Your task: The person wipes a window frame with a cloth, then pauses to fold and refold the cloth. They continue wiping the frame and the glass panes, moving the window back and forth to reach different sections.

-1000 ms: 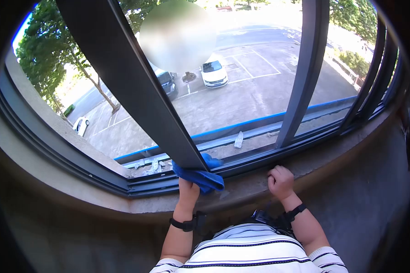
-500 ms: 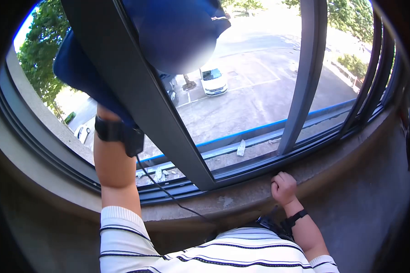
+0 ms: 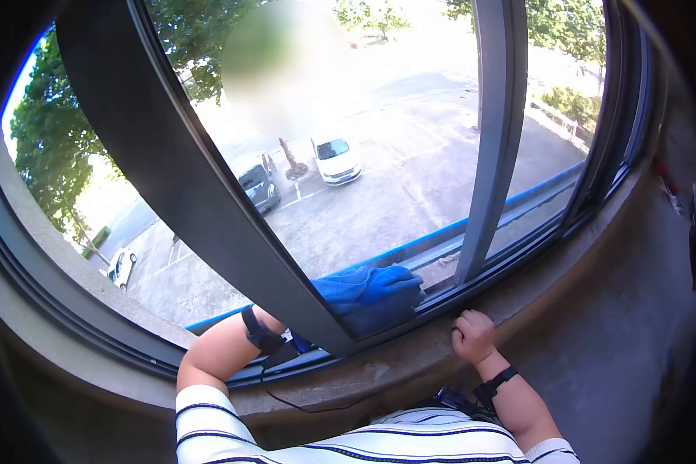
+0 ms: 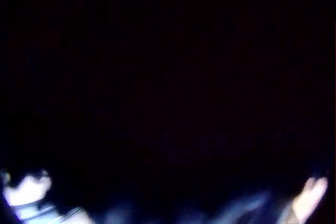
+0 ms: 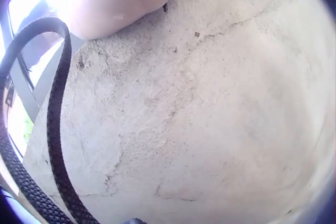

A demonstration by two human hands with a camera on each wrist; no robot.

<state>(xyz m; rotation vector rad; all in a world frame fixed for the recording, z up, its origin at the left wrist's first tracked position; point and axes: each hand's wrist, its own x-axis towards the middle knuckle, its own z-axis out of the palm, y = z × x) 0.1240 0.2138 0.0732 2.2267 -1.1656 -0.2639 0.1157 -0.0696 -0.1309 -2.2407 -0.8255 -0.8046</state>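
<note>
Reaching through the open side of the window, my left forearm (image 3: 224, 344) passes behind the dark sash upright (image 3: 201, 178). My left hand is hidden by that upright and by the blue cloth (image 3: 375, 294) it holds. Bunched low against the outer face of the glass, the cloth shows through the pane. My right hand (image 3: 473, 336) rests on the edge of the concrete sill (image 3: 363, 379) with its fingers loosely curled, holding nothing. Part of that hand (image 5: 121, 3) shows over rough plaster in the right wrist view. The left wrist view is nearly all black.
A thin cable (image 3: 309, 404) hangs from the left wrist device. A second window upright (image 3: 495, 147) stands to the right. Outside, a blue-edged ledge (image 3: 441, 240) runs below the glass, with parked cars beyond. A black strap (image 5: 55, 103) loops across the right wrist view.
The left hand rose with the cloth from the bottom of the sash upright to high outside the glass, then came down to the pane's lower part. The right hand stays on the sill.
</note>
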